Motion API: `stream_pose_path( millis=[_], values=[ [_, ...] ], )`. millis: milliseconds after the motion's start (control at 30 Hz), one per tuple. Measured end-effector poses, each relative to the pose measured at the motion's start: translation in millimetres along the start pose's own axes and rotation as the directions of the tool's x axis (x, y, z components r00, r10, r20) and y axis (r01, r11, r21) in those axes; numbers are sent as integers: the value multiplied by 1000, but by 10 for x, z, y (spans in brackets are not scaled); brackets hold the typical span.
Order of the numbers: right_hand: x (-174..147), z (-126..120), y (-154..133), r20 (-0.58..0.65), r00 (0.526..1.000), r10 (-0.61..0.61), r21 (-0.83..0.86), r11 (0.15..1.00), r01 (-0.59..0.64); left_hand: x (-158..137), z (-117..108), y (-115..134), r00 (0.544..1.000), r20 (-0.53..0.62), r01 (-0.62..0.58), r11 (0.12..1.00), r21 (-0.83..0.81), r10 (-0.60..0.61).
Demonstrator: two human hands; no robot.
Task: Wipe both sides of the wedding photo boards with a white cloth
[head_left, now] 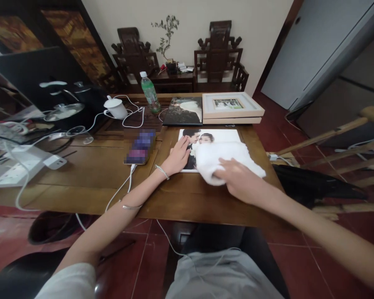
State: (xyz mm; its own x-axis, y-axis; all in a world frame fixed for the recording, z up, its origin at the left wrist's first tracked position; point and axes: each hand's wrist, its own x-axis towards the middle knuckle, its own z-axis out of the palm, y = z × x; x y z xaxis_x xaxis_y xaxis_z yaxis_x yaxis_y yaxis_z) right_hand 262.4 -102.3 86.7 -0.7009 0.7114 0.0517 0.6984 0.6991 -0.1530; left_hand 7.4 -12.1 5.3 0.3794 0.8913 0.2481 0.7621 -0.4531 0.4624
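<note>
A wedding photo print [226,135] of a couple lies flat on the wooden table [180,199]. My left hand [178,155] rests on the photo's left side with its fingers stretched out, holding nothing. In my right hand [238,177] is a folded white towel [241,153], bunched under the fingers. The towel covers much of the photo's lower right part and hangs past its edge. Some of my right fingertips are hidden in the cloth.
Behind the photo lie a dark photo panel [182,111] and stacked light wooden picture frames [233,107]. To the left are a phone [140,147] on a charging cable, a green-labelled bottle [149,92], a white lidded cup [116,109] and a power strip [20,168] with loose cables.
</note>
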Motion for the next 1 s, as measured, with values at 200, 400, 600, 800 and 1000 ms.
stream_pose_path(
  millis=[200,400,600,800,1000],
  values=[
    [-17,1,-99,31,999,-24,-13,1000,25,-1,-18,23,999,24,31,999,9,-31],
    [784,-259,331,49,998,47,-17,999,-47,-10,-39,15,999,39,28,1000,0,-28],
    [1305,-283,699,-4,998,55,21,998,-55,-19,-26,-35,1000,11,-21,1000,-14,22],
    [984,-246,498,2,999,54,14,998,-54,-11,-30,-9,1000,16,7,1000,-22,-7],
    [182,3,-25,11,1000,16,-41,999,-15,-3,-11,-10,1000,9,18,999,-34,-18]
  ],
)
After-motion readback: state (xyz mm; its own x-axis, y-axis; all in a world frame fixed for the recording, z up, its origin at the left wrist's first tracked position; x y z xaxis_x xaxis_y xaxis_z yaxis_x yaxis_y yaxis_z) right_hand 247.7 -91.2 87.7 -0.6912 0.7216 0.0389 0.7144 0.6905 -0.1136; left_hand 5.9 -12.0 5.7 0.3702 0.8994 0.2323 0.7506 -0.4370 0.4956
